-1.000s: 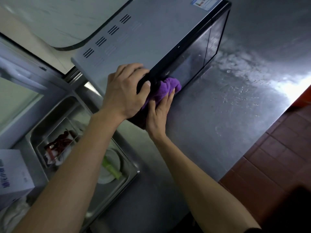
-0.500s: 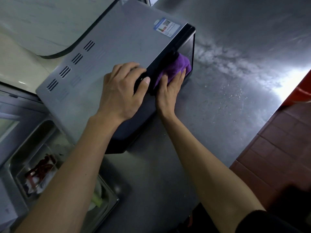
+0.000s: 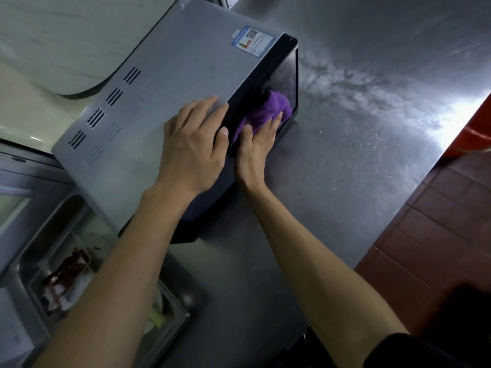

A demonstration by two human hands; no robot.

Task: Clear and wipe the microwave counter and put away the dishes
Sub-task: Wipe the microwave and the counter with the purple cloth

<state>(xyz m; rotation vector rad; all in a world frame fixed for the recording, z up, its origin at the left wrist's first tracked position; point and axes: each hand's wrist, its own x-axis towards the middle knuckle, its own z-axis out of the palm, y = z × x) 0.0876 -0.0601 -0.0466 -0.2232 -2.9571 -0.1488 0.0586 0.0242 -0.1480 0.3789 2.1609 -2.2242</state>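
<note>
A grey microwave [image 3: 170,83] with a black glass front stands on the steel counter [image 3: 372,128]. My left hand [image 3: 191,150] lies on its top at the front edge, thumb hooked over the black rim. My right hand [image 3: 255,152] presses a bunched purple cloth [image 3: 271,110] flat against the microwave's front, near its right end. The cloth's lower part is hidden behind my fingers.
A steel sink [image 3: 39,261] at the lower left holds a tray with red scraps [image 3: 66,272] and a plate with green bits. Wet streaks and droplets cover the counter right of the microwave. Red floor tiles [image 3: 430,240] lie beyond the counter's edge.
My right hand has slid the purple cloth along the microwave's front toward its right end. My left hand stays on the top edge.
</note>
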